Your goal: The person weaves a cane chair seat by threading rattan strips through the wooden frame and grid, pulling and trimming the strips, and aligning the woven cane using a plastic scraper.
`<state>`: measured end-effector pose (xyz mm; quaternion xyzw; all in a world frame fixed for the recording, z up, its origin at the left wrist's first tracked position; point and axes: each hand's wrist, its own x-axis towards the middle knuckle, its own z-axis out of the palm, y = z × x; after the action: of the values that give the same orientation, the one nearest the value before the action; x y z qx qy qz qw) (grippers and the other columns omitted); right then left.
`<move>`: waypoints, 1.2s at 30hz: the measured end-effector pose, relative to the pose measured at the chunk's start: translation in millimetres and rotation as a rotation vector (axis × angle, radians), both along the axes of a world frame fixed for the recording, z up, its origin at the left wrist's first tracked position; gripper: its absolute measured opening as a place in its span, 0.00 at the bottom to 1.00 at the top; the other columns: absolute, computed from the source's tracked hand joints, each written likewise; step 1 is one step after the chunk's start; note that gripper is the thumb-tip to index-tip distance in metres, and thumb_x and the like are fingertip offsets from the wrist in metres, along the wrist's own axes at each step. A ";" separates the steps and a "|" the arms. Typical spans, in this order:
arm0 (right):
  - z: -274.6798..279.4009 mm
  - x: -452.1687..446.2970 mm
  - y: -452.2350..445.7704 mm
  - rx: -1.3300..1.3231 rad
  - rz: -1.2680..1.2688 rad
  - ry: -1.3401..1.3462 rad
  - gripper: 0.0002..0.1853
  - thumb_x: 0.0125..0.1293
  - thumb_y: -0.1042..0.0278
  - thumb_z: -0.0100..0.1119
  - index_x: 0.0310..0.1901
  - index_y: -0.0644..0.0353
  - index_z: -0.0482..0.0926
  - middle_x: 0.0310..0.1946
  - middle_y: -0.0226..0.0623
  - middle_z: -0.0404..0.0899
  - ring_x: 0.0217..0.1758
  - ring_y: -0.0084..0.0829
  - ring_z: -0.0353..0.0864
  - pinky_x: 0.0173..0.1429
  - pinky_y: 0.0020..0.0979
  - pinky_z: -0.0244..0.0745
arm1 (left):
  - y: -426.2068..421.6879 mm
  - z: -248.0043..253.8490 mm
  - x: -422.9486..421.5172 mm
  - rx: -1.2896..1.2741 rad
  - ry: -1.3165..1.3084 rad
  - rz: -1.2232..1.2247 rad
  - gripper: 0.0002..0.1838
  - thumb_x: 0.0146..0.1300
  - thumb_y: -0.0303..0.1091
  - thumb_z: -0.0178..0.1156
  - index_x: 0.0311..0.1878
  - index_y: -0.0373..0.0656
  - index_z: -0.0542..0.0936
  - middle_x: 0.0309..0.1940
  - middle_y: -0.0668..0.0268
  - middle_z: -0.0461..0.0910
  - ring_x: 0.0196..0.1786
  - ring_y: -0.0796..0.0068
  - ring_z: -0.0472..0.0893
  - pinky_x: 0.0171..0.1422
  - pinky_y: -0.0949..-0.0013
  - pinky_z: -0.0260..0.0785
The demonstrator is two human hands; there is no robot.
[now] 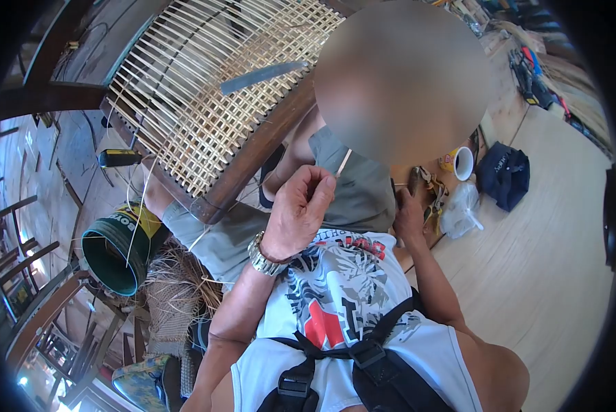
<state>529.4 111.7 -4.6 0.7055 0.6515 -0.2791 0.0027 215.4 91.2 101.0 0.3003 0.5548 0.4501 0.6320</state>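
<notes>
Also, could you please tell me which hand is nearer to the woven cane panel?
The left hand. It is just right of the woven cane panel, pinching a thin strip. The right hand is farther right, near the plastic bag.

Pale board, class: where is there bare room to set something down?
The pale board is bare from the navy cloth to the right shoulder. It is crowded near the right hand: tools, cup, clear bag.
</notes>
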 end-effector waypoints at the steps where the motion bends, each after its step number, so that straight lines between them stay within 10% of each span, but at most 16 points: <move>1: 7.4 -1.7 3.9 -0.059 0.028 -0.084 0.17 0.69 0.60 0.60 0.51 0.64 0.74 0.40 0.55 0.81 0.45 0.62 0.81 0.46 0.50 0.77 | -0.2 -1.0 0.6 0.000 0.018 0.010 0.09 0.77 0.34 0.58 0.46 0.36 0.77 0.27 0.77 0.73 0.29 0.90 0.67 0.32 0.79 0.62; 6: 16.2 -5.9 31.0 0.460 0.167 -0.164 0.20 0.73 0.57 0.58 0.58 0.64 0.75 0.44 0.50 0.83 0.45 0.51 0.85 0.44 0.44 0.78 | -2.7 -1.3 3.4 0.035 0.170 -0.002 0.11 0.78 0.39 0.57 0.47 0.40 0.78 0.29 0.79 0.73 0.30 0.90 0.67 0.34 0.82 0.60; 12: 128.8 -138.2 60.3 -0.206 -0.017 1.264 0.19 0.80 0.60 0.53 0.62 0.66 0.75 0.41 0.37 0.81 0.39 0.23 0.80 0.43 0.26 0.77 | 2.2 10.8 -3.0 -0.042 -0.552 -0.029 0.09 0.78 0.40 0.57 0.46 0.44 0.78 0.33 0.76 0.75 0.32 0.88 0.71 0.36 0.82 0.64; 17: 153.5 -204.5 80.4 0.057 0.163 1.005 0.13 0.77 0.67 0.57 0.55 0.67 0.78 0.38 0.36 0.82 0.34 0.19 0.79 0.39 0.22 0.74 | 9.5 26.1 -15.0 0.000 -0.617 0.104 0.10 0.78 0.41 0.57 0.48 0.44 0.76 0.32 0.75 0.74 0.31 0.87 0.71 0.35 0.81 0.64; 20: 166.3 -231.9 121.0 -0.121 0.117 1.210 0.09 0.75 0.72 0.58 0.51 0.66 0.79 0.35 0.34 0.81 0.32 0.20 0.79 0.37 0.24 0.76 | 9.1 33.5 -17.1 0.116 -0.356 0.260 0.08 0.75 0.36 0.61 0.47 0.42 0.76 0.33 0.71 0.76 0.32 0.80 0.76 0.37 0.74 0.71; 22: 195.3 -254.3 162.7 -0.100 -0.005 1.480 0.07 0.74 0.75 0.58 0.49 0.65 0.80 0.33 0.32 0.79 0.31 0.20 0.78 0.34 0.22 0.73 | -6.7 39.8 -31.3 0.381 0.517 0.233 0.09 0.69 0.32 0.66 0.47 0.39 0.78 0.37 0.64 0.81 0.38 0.68 0.83 0.45 0.66 0.76; 26: 222.2 -240.5 262.3 0.122 0.085 1.615 0.09 0.74 0.74 0.57 0.53 0.65 0.79 0.33 0.32 0.79 0.32 0.21 0.78 0.34 0.21 0.72 | -59.9 75.3 -92.2 0.316 0.703 0.430 0.11 0.65 0.26 0.67 0.49 0.38 0.81 0.46 0.58 0.84 0.47 0.63 0.85 0.54 0.64 0.77; 28: 222.6 -268.6 257.8 0.277 0.098 1.453 0.08 0.75 0.73 0.57 0.51 0.65 0.81 0.33 0.30 0.79 0.32 0.18 0.75 0.34 0.20 0.71 | -88.2 78.3 -130.4 0.156 0.663 0.691 0.09 0.68 0.27 0.65 0.49 0.36 0.81 0.44 0.63 0.84 0.47 0.76 0.82 0.53 0.71 0.75; 31: 195.6 -325.8 210.8 0.355 0.370 0.900 0.08 0.75 0.72 0.59 0.50 0.63 0.83 0.35 0.27 0.80 0.33 0.14 0.74 0.35 0.19 0.69 | -94.7 58.9 -201.4 -0.013 0.929 0.892 0.08 0.71 0.31 0.63 0.48 0.37 0.81 0.40 0.61 0.84 0.39 0.71 0.82 0.47 0.68 0.73; 36: 149.5 -357.5 157.3 0.063 0.509 0.869 0.08 0.74 0.72 0.61 0.50 0.62 0.85 0.31 0.24 0.80 0.31 0.13 0.73 0.33 0.19 0.68 | -45.4 6.2 -268.5 0.044 0.953 0.507 0.20 0.72 0.46 0.63 0.50 0.36 0.80 0.36 0.50 0.84 0.41 0.55 0.84 0.46 0.62 0.74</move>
<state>171.9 269.0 144.9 0.3427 0.7517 -0.5179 -0.2222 -53.1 45.9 107.2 0.3411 0.8255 0.4140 0.1755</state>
